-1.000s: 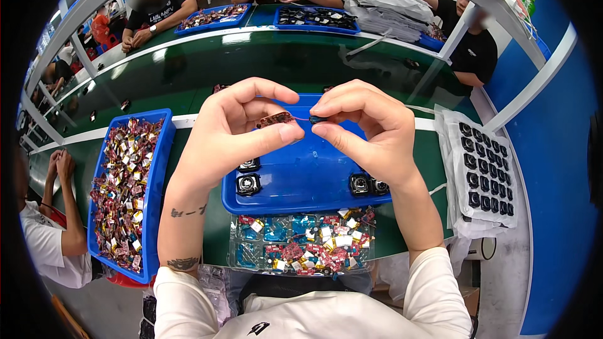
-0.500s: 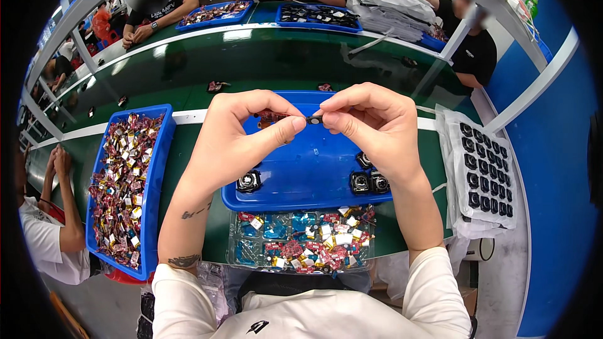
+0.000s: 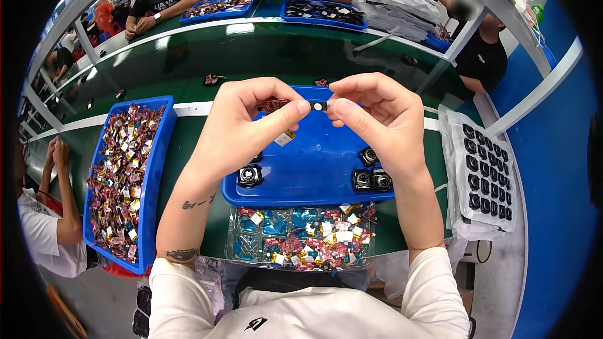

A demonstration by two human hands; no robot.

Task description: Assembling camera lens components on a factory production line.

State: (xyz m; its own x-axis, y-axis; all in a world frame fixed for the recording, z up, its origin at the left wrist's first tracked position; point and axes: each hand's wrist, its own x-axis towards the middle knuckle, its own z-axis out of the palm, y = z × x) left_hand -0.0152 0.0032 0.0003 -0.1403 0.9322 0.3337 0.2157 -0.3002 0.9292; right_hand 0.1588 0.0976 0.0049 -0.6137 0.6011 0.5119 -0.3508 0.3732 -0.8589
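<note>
My left hand (image 3: 248, 129) pinches a red circuit board (image 3: 275, 105) between thumb and index finger. From the board a small black part (image 3: 319, 107) with a white round spot sticks out to the right. A silver and yellow battery (image 3: 286, 139) hangs below, partly behind my left thumb. My right hand (image 3: 380, 119) has its thumb and a curled finger at the black part's right end, the index finger raised above. Both hands are over a blue tray (image 3: 301, 169), where several black square watch cases (image 3: 249, 176) lie near the front corners.
A clear compartment tray (image 3: 301, 238) of boards and batteries stands nearest me. To the left is a blue bin (image 3: 164, 150) full of the same. At right, black cases sit on a white stacked tray (image 3: 458, 169). Co-workers sit across the green bench (image 3: 188, 75), beneath metal frame bars (image 3: 534, 91).
The right index finger has lifted off the black part, showing more of it and its white spot. Both hands have risen slightly away from me. The hanging battery now shows below the left thumb.
</note>
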